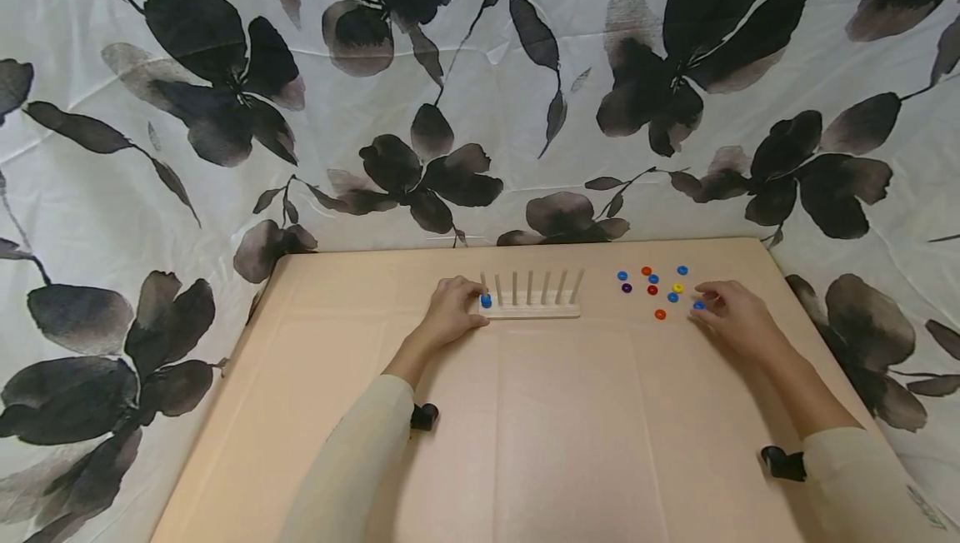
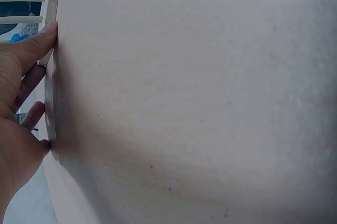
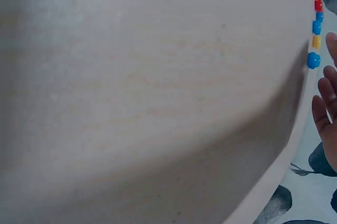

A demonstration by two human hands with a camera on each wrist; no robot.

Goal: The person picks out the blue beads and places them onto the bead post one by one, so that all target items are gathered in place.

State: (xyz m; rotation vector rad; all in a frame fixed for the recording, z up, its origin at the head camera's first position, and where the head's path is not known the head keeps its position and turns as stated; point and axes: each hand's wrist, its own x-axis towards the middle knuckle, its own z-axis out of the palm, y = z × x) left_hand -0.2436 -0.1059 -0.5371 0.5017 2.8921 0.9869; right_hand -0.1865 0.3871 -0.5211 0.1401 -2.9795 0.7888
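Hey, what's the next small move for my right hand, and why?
Probably pinch the nearest blue bead: your right hand is beside it, seemingly not gripping it, while your left hand holds the left end of the peg rack, where blue beads already sit.

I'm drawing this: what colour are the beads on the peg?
Blue; the beads show best in the head view.

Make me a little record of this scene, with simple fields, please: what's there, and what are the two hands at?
Surface: pale tabletop
Rack: wooden peg rack, pegs upward
Threaded: blue beads on the leftmost peg, count unclear
Loose: scattered beads, in blue, orange, red, purple and yellow, right of the rack
Left grip: holding the rack's left end
Right grip: at a blue bead, contact unclear
Backdrop: floral cloth
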